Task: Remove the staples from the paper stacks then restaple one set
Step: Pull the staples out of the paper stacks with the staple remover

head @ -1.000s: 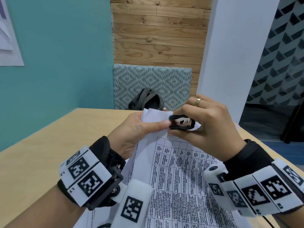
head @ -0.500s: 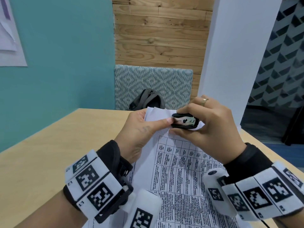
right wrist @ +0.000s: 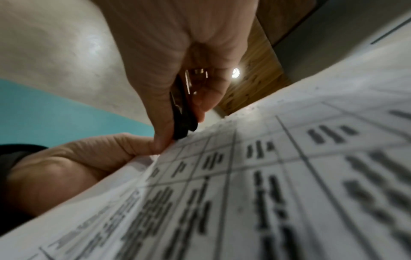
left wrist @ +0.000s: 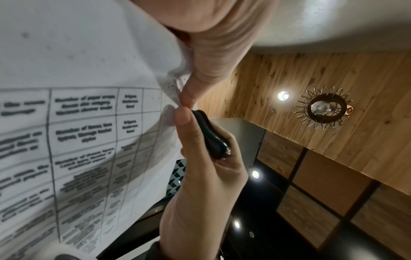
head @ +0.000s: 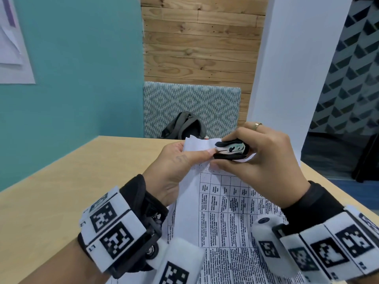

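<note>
- An office or shared meeting room is suggested, not a home kitchen or a workshop.
- A long light wooden table (head: 51,197) is seen, with printed sheets (head: 229,232) of tabled text lying on it.
- A chair (head: 192,103) upholstered in a teal zigzag weave is drawn up at the far side, and a dark backpack (head: 184,128) is set on its seat.
- A teal wall (head: 82,68) with a paper notice (head: 12,48) pinned to it, a wooden plank panel (head: 201,42) and a white column (head: 291,68) are seen behind.
- Recessed spotlights (left wrist: 282,95) and a wire-cage pendant lamp (left wrist: 323,108) are shown on the wood-panelled ceiling.
</note>
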A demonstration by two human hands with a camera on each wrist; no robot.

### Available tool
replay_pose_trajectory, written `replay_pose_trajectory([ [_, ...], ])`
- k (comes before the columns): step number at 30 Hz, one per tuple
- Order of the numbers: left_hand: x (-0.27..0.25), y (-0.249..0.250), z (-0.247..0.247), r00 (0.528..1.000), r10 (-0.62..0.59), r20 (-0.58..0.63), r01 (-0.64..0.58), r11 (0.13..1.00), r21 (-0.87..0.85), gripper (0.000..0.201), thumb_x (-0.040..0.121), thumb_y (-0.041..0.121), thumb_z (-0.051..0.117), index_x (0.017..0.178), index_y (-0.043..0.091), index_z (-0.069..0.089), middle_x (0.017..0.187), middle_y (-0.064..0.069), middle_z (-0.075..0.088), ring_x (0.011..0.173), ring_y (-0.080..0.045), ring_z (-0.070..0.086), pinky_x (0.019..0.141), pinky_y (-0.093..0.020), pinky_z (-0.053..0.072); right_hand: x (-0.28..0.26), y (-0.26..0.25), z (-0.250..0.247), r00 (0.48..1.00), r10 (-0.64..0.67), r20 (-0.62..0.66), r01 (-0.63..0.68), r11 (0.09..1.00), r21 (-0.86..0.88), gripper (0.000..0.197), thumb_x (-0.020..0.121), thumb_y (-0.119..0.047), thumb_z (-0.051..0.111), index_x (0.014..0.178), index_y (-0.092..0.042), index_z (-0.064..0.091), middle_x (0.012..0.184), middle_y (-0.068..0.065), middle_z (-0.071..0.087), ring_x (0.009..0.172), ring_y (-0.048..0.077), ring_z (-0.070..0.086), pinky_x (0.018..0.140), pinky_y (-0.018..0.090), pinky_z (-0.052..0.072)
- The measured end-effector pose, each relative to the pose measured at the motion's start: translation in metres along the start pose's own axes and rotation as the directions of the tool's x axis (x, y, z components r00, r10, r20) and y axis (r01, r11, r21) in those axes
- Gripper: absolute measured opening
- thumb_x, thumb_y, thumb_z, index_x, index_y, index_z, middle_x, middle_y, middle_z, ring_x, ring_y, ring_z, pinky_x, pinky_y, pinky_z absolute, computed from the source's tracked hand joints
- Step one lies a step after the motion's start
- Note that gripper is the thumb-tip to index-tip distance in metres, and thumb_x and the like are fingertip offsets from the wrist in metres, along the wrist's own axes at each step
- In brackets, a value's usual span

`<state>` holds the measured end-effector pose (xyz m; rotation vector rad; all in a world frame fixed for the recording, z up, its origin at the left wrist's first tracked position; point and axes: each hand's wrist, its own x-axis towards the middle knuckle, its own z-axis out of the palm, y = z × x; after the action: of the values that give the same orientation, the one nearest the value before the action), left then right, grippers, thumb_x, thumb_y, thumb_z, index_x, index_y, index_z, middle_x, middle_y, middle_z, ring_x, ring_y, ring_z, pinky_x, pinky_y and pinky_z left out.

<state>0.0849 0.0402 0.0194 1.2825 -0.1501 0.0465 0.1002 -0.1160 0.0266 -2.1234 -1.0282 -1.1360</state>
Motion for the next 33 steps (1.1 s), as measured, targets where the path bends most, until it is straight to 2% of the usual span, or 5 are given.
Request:
replay_pose_trajectory([
  [9, -0.001, 0.002, -0.002, 0.998, -0.027, 0.051, 0.028, 0.999, -0.026, 0.031, 0.078, 0.004, 0.064, 0.108, -0.004, 0.064, 0.105, -0.027, 0.066, 0.082, -0.030, 0.062, 0.077, -0.040, 0.053, 0.004, 0.002, -0.007, 0.994, 0.103, 0.048, -0.111, 0.963, 0.244, 0.035, 0.057, -0.034, 0.081, 0.083, -0.012, 0.071, 0.076, -0.001, 0.065, 0.074, 0.014, 0.061, 0.066, 0.038, 0.049],
  [20, 0.000, -0.007, 0.007, 0.965, 0.253, -0.068, -0.239, 0.957, 0.162, 0.017, 0.080, -0.003, 0.062, 0.097, -0.007, 0.066, 0.087, -0.012, 0.067, 0.069, -0.005, 0.060, 0.056, -0.009, 0.047, -0.002, -0.006, 0.004, 0.972, -0.236, 0.013, 0.230, 0.929, -0.292, 0.017, 0.069, -0.017, 0.076, 0.077, -0.005, 0.067, 0.070, 0.007, 0.057, 0.064, 0.027, 0.050, 0.047, 0.034, 0.044],
  [24, -0.001, -0.012, 0.010, 0.962, 0.251, -0.110, -0.235, 0.962, 0.143, 0.018, 0.082, -0.005, 0.057, 0.098, -0.010, 0.064, 0.089, -0.016, 0.065, 0.076, -0.016, 0.057, 0.057, -0.014, 0.047, -0.008, -0.009, 0.013, 0.972, -0.234, -0.007, 0.215, 0.905, -0.366, 0.016, 0.075, -0.019, 0.072, 0.074, -0.004, 0.066, 0.069, 0.007, 0.055, 0.067, 0.023, 0.044, 0.051, 0.035, 0.037],
  [28, 0.005, -0.014, 0.005, 0.961, 0.230, -0.157, -0.208, 0.968, 0.141, 0.021, 0.084, -0.009, 0.049, 0.101, -0.008, 0.062, 0.091, -0.020, 0.065, 0.078, -0.021, 0.055, 0.060, -0.019, 0.047, -0.004, -0.017, 0.008, 0.999, -0.004, -0.054, -0.002, 0.993, -0.119, 0.029, 0.065, -0.032, 0.076, 0.072, -0.006, 0.065, 0.069, 0.005, 0.058, 0.064, 0.024, 0.055, 0.056, 0.037, 0.045],
  [33, 0.004, -0.009, 0.000, 0.986, 0.152, -0.069, -0.147, 0.986, 0.074, 0.034, 0.080, 0.005, 0.060, 0.111, -0.009, 0.058, 0.112, -0.035, 0.059, 0.096, -0.037, 0.061, 0.092, -0.051, 0.046, 0.002, -0.011, -0.004, 0.981, 0.192, -0.036, -0.187, 0.976, 0.112, 0.034, 0.057, -0.037, 0.082, 0.076, -0.012, 0.069, 0.074, -0.005, 0.065, 0.070, 0.007, 0.059, 0.066, 0.030, 0.049],
])
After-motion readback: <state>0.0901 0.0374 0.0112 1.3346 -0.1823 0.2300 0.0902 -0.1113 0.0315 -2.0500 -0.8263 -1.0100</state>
